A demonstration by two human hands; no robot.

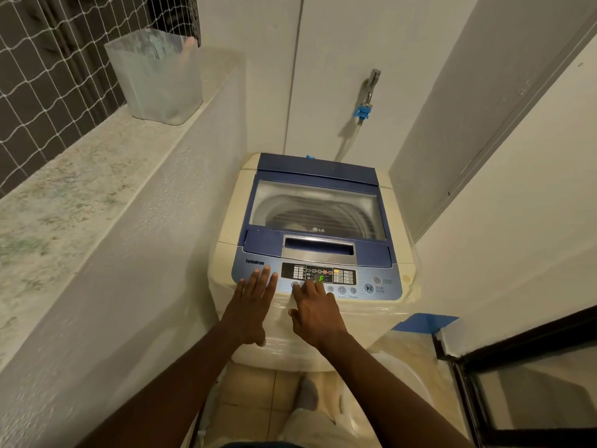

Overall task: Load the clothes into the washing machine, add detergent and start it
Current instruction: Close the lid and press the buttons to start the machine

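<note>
**Nearly at start, with fingers on the settings row**

Well, nearest the camera, two bare forearms reach toward twelve o'clock. The left hand (255, 297) lies flat on the left end of the pale blue control panel (361, 276), fingers straight and spread, gripping nothing. Just beside it at three o'clock, the right hand (315, 313) is also empty. Its fingers are stretched out and the forefinger tip sits on a small round button (295, 285) in the bottom row, under the display with a green "F" (321, 279).

The panel belongs to the cream and blue top-loading washing machine (226, 221), which stands directly ahead at twelve o'clock. Its round start/pause button (369, 288) lies well apart from the right hand at three o'clock, and nothing touches it.

Two slips look possible. The flat left palm could lean on a key and change the programme. A run could also begin under-prepared, because no detergent is in view. Beyond the panel, the blue-framed lid with a clear window (316, 208) is down, and I cannot tell whether clothes lie in the drum.

Farther off at one o'clock, a metal wall tap (373, 80) carries a blue hose connector (363, 112). At ten o'clock, a frosted plastic tub (158, 76) stands on the speckled ledge (80, 176).
</note>
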